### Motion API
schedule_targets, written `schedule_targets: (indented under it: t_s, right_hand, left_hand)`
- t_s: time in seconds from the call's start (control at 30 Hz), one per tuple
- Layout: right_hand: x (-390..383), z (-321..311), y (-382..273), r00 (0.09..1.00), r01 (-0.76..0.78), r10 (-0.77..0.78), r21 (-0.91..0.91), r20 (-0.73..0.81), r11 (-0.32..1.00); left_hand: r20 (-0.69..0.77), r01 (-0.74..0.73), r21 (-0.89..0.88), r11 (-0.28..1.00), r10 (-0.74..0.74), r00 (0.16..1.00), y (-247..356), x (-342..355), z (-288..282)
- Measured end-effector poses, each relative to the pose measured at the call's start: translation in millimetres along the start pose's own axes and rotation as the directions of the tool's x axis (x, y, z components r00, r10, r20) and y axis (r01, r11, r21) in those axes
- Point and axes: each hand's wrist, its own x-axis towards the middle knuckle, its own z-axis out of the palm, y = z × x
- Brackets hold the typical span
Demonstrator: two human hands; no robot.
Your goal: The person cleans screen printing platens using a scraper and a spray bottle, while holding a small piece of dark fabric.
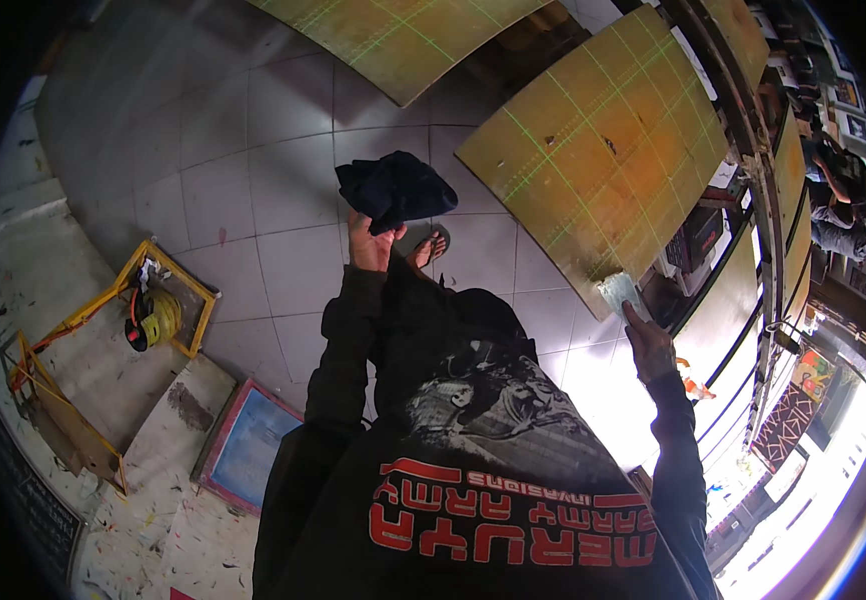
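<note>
My left hand (368,243) is closed round a bunched dark navy cloth (398,192), held up above the tiled floor. Loose folds of it hang over my fingers. On the other side, my right hand (651,345) grips a pale, flat, whitish piece (617,290) whose exact kind I cannot make out. That piece overlaps the near corner of a yellow-brown board (603,150) marked with bright green grid lines; whether they touch I cannot tell.
A second gridded board (413,40) lies at the top. To the left are a yellow metal frame (203,290), a yellow cord reel (161,318) and a blue-faced framed screen (253,432). More boards line a rail (753,140) on the right, with people (843,185) beyond. My sandaled foot (431,248) shows below.
</note>
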Motion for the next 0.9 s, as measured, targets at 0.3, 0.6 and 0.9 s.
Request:
schedule_targets:
  t_s: [0.3,0.6,0.9]
  right_hand:
    - [106,-35,-54,0.987,0.147,-0.137,-0.142,0.079,0.979]
    - [190,-49,-95,0.901,0.41,-0.425,-0.151,-0.083,0.899]
    - [50,-44,-9,0.946,0.241,-0.22,0.064,-0.239,0.968]
  left_hand:
    - [-0.03,0.153,-0.095,0.984,-0.156,0.987,-6,-14,-1]
    - [0.105,0.26,-0.196,0.945,-0.243,0.964,-12,-25,-6]
    - [0.167,0.256,-0.187,0.948,-0.226,0.96,3,-39,3]
